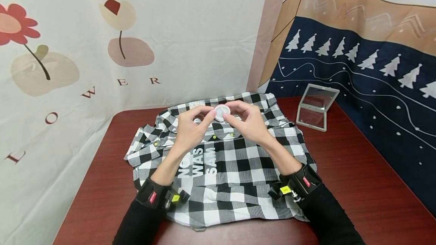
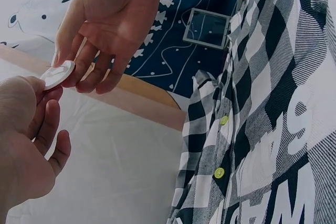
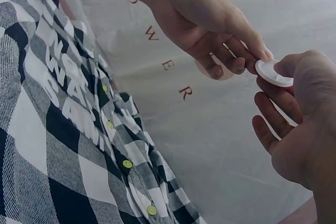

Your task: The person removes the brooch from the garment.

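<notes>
Round white disc (image 1: 222, 113) pinched between left hand (image 1: 190, 131) and right hand (image 1: 250, 122), above checked shirt (image 1: 235, 173)

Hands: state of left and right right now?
Left hand: pinches the small white disc at its fingertips.
Right hand: pinches the same disc from the other side, above the checked shirt.

Probably a staged home corner: printed cloth backdrops (image 1: 170, 41) behind a table (image 1: 357, 169).

Small white round disc (image 1: 222, 113), raised above checked shirt (image 1: 231, 169).
</notes>
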### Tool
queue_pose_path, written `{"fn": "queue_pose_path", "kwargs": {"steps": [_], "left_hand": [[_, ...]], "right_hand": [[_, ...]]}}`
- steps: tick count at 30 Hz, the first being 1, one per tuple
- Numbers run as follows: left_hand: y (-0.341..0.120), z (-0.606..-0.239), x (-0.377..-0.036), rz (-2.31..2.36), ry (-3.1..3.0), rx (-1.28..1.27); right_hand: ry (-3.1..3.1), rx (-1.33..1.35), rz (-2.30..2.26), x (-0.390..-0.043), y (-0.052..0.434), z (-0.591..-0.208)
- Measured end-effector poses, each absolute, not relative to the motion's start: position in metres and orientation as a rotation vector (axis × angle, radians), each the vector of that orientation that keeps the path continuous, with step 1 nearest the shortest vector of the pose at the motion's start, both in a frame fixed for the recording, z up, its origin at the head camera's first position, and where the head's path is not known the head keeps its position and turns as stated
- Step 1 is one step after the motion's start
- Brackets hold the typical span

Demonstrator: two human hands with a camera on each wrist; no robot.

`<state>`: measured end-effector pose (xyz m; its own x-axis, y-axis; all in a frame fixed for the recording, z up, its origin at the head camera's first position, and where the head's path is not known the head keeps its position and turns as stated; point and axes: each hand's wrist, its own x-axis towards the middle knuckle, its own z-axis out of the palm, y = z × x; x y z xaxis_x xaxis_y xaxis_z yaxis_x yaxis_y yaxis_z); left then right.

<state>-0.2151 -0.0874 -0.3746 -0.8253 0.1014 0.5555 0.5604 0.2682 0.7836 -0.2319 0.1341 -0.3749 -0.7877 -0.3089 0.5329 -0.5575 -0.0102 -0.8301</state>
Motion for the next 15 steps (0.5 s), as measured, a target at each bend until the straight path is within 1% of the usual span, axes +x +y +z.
{"fn": "queue_pose_path", "kwargs": {"steps": [15], "left_hand": [[-0.0851, -0.3734, -0.2137, -1.582, -2.128, -0.645]], "right_hand": [[-2.043, 0.911, 1.927, -0.2321, 0.1369, -0.3757]]}}
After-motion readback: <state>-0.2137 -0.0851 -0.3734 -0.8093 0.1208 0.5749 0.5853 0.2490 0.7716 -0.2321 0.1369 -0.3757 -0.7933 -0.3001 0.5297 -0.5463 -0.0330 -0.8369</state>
